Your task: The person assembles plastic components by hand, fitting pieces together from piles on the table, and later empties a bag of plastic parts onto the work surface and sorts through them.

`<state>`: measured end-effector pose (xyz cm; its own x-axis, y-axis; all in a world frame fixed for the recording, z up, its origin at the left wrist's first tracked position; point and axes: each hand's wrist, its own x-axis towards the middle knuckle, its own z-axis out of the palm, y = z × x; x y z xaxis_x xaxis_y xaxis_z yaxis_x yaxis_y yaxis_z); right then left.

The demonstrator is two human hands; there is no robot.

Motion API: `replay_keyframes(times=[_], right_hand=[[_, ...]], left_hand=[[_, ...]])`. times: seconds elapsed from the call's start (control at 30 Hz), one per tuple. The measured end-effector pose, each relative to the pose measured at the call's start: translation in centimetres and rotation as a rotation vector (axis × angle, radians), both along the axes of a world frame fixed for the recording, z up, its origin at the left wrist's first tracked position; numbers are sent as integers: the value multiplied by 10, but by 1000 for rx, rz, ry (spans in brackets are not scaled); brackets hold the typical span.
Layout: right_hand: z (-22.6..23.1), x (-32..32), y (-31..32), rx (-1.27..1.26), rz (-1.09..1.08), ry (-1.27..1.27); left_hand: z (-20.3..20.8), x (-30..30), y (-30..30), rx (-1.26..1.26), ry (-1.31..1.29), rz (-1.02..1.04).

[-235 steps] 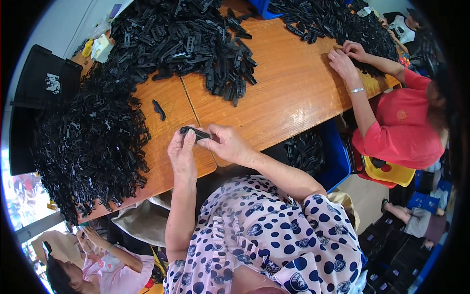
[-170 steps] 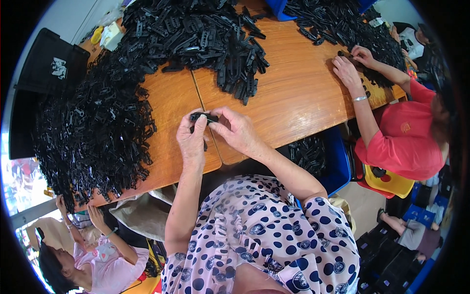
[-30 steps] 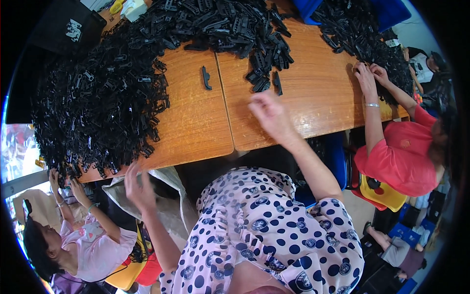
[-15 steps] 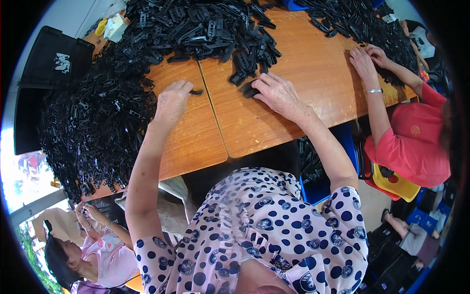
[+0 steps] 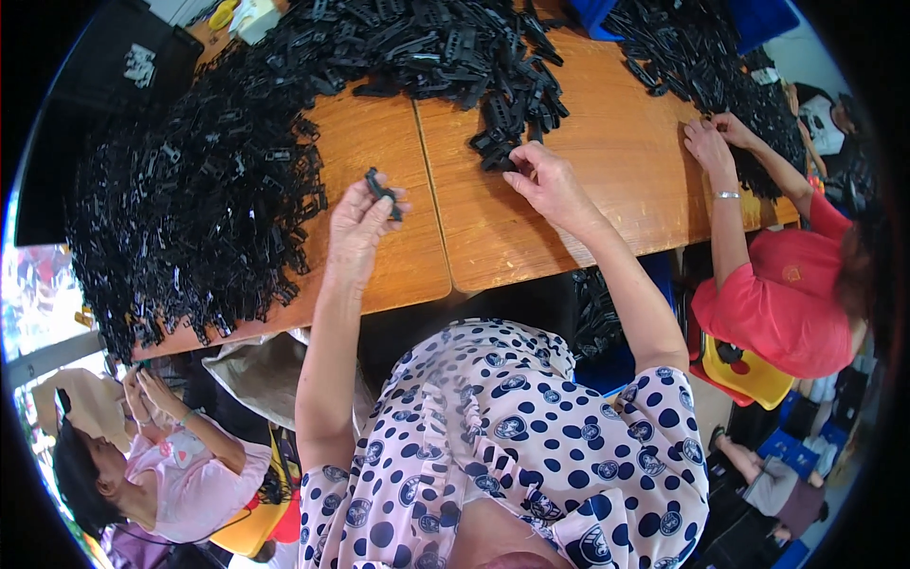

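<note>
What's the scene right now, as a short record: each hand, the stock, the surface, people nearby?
Left hand: the left hand is raised over the table, holding a slim black part between thumb and fingers
Right hand: the right hand is at the near end of the far heap; whether it grips a piece is unclear
Stock: far heap of long black pieces; left heap of small black pieces
Surface: wooden table with a seam
People nearby: red-shirted co-worker at right; pink-shirted co-worker at lower left
</note>
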<state>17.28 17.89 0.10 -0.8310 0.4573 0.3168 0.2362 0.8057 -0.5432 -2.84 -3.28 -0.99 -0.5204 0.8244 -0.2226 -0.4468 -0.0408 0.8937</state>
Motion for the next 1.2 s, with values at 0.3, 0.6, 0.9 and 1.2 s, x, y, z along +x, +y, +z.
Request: replay_keyframes(times=[0.3,0.6,0.9,1.2], right_hand=[[10,-27,-81,-1620,184,190],[15,-31,-88,-1298,82,24],[9,-39,-103,-748,-40,103],[4,-33,-106,-740,-34,91]], left_hand=[[6,43,-9,49,-56,6],[2,39,-22,35,52,38],[4,63,-11,57,67,-53],[6,65,-10,17,5,26]])
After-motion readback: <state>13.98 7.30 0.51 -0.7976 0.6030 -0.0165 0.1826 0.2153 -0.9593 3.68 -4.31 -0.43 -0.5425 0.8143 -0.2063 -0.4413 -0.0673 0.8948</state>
